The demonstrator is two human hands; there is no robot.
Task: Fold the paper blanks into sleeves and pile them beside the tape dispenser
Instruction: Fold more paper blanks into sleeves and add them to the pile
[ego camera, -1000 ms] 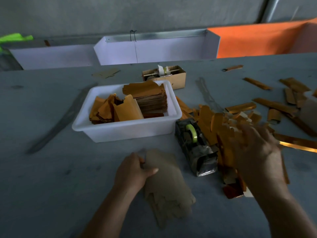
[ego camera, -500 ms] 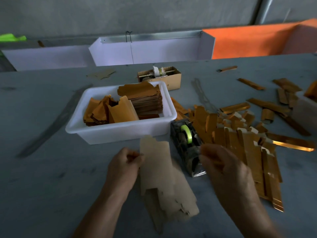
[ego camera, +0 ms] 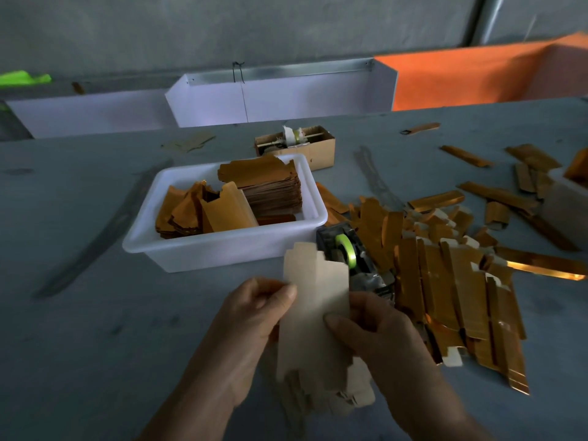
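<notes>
We work at a grey table [ego camera: 79, 313], the largest thing before us. Along its far edge stand white trays [ego camera: 286, 100] and an orange panel [ego camera: 461, 74]. Nearer, a white plastic tub [ego camera: 222, 249] holds a stack of gold paper blanks [ego camera: 270, 189] and some loose ones leaning at its left. Just to the right of the tub's near corner sits the tape dispenser [ego camera: 353, 259] with its green roll, and beside the dispenser on its right spreads the pile of folded gold sleeves [ego camera: 445, 281], with more gold strips scattered well apart toward the far right. Behind the tub is a small cardboard box [ego camera: 305, 148]. In front of us lies a heap of pale blanks [ego camera: 334, 393], plain side up. Our left hand [ego camera: 251, 326] pinches the left edge of one pale paper blank [ego camera: 318, 294], raised above that heap, while our right hand [ego camera: 381, 335] pinches its right edge, thumb on the face.
</notes>
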